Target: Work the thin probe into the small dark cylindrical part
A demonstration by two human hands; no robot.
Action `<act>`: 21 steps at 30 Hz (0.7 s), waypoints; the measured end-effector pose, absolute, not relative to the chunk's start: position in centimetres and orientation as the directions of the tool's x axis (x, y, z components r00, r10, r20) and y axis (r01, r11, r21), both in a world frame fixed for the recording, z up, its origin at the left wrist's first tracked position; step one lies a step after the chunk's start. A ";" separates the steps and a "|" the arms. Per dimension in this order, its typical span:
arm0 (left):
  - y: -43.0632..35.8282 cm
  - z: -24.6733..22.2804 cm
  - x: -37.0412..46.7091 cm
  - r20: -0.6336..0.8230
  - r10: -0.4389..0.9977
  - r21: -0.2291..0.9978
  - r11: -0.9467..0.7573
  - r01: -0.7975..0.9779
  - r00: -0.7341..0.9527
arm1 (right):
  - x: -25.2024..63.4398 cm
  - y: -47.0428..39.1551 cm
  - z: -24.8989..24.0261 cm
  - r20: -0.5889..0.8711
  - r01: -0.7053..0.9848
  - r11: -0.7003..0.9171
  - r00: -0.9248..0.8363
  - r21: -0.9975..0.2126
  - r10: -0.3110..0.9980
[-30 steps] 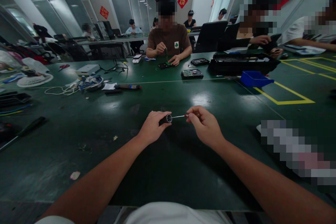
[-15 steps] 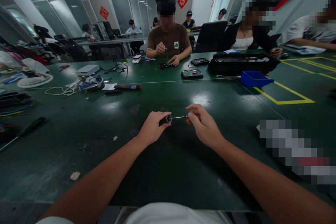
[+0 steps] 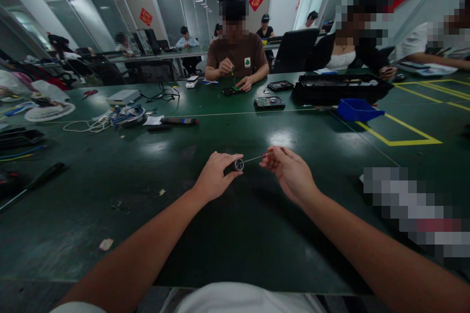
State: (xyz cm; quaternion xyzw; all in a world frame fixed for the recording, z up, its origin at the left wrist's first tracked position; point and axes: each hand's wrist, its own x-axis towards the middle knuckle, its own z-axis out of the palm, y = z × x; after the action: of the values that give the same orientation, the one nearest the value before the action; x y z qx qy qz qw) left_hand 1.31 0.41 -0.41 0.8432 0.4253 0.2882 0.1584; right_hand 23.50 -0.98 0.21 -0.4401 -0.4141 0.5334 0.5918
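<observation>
In the middle of the head view, my left hand [image 3: 216,176] is closed around a small dark cylinder [image 3: 239,164] with a silvery ring at its end. The ringed end faces right, towards my other hand; most of the body is hidden by my fingers. My right hand [image 3: 290,168] pinches a thin screwdriver [image 3: 253,159] by its red handle part. The metal shaft slants down to the left, and its tip meets the opening of the cylinder. How deep the tip sits inside, I cannot tell. Both hands are held just above the dark green table [image 3: 220,244].
A long screwdriver [image 3: 36,183] lies at the left. Farther back are a pen-like dark tool [image 3: 179,121], a white fan grille [image 3: 49,111], circuit boards [image 3: 270,102], a blue bin [image 3: 358,109] and a long black housing [image 3: 341,89]. A co-worker [image 3: 238,58] sits opposite.
My right hand has turned and its fingers have curled in around the screwdriver handle, which is now raised so the shaft slants. My left hand and the cylinder have barely shifted.
</observation>
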 end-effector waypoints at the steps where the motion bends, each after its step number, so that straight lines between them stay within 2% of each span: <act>1: 0.4 -0.4 1.3 0.350 0.802 0.502 -0.597 0.626 0.484 | 23.6 -0.9 0.2 -0.055 -0.327 -0.036 0.051 -0.944 0.997; 4: 0.5 -0.6 1.3 0.331 0.807 0.491 -0.590 0.642 0.489 | 23.7 -0.9 0.1 -0.156 -0.402 -0.157 -0.034 -0.902 0.987; 7: 0.6 -0.8 1.2 0.343 0.809 0.487 -0.588 0.646 0.478 | 23.5 -1.1 0.0 -0.051 -0.349 -0.028 0.057 -0.937 0.997; 12: 0.6 -0.8 1.2 0.343 0.810 0.491 -0.587 0.644 0.476 | 23.2 -1.4 -0.2 0.144 -0.114 0.170 0.205 -0.979 0.968; 17: 0.5 -0.7 1.3 0.338 0.821 0.497 -0.571 0.653 0.460 | 23.0 -1.7 -0.1 0.266 -0.010 0.273 0.189 -0.962 0.945; 21: 0.5 -0.7 1.3 0.340 0.818 0.491 -0.575 0.654 0.464 | 22.9 -1.9 0.2 0.303 0.036 0.301 0.152 -0.953 0.941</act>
State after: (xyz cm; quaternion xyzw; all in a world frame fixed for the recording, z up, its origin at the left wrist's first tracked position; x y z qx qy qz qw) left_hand 1.28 0.52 -0.74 0.8429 0.4367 0.2778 0.1472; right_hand 22.92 -1.95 0.16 -0.4579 -0.5333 0.3738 0.6051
